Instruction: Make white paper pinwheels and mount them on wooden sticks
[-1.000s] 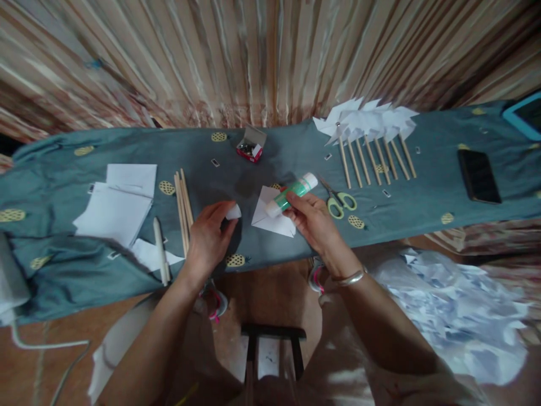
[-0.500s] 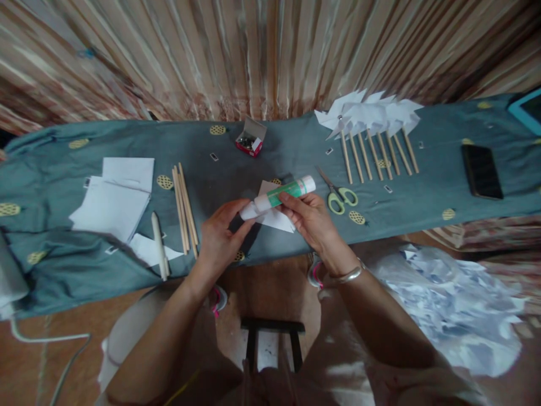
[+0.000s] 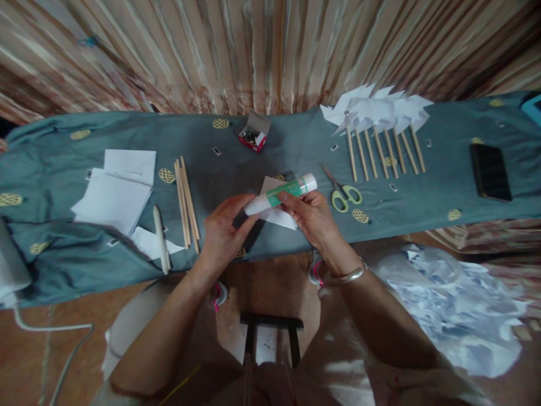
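Note:
Both my hands hold a white and green glue stick just above a folded white paper piece on the blue-grey cloth. My right hand grips the stick's green middle. My left hand pinches the white cap end at the stick's left. The stick lies slanted, its far end up and to the right.
Green-handled scissors lie right of my hands. Several paper pinwheels on wooden sticks lie at the back right, a dark phone further right. Loose wooden sticks, a white pen and white paper sheets lie left. A small open box sits behind.
My left hand, which held the loose cap apart from the stick, has come over to the stick's end, and the cap now sits on it. The stick has shifted left.

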`<state>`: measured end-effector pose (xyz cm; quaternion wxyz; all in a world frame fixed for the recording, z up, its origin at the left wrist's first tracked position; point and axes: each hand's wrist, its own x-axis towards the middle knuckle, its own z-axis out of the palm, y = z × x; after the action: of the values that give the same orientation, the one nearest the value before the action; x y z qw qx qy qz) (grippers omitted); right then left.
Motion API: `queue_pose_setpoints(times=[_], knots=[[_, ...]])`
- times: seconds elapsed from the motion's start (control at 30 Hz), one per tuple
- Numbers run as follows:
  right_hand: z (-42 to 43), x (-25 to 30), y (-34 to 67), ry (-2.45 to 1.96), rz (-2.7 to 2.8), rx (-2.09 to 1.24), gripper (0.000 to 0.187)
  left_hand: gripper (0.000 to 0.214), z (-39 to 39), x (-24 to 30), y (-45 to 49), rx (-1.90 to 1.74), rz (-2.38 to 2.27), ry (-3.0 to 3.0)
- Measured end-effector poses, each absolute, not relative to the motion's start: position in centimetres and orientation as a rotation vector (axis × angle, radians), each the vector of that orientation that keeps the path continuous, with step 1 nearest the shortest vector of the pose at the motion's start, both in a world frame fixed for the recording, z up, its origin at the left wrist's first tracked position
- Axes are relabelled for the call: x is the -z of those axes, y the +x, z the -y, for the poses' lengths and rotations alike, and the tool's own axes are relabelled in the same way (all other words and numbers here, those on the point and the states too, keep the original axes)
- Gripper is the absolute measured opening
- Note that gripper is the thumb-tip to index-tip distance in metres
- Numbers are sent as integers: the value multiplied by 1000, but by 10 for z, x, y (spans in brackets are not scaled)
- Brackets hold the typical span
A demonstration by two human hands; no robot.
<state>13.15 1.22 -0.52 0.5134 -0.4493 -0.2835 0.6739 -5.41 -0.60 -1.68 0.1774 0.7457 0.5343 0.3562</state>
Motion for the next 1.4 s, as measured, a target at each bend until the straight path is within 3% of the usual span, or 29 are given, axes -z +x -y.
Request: queue_pose_setpoints(times=[0.67, 0.9, 1.03, 1.27, 1.4], knots=[[-14, 13, 116, -1081, 923, -1612, 41, 36, 0, 19, -57, -1006, -1584, 1898], [-20, 19, 173, -1392, 1409, -973, 20, 26, -17, 19, -83, -1036, -1782, 1893], [-14, 21, 192, -1383, 1828, -675, 28, 30, -25, 23, -97, -886, -1759, 2067], [-4, 27, 195, -1405, 2122, -523, 39, 51, -19, 21, -81, -938, -1647, 2488], [-4, 27, 197, -1407, 2149, -511, 39, 26, -2, 27, -46, -818, -1194, 2734]])
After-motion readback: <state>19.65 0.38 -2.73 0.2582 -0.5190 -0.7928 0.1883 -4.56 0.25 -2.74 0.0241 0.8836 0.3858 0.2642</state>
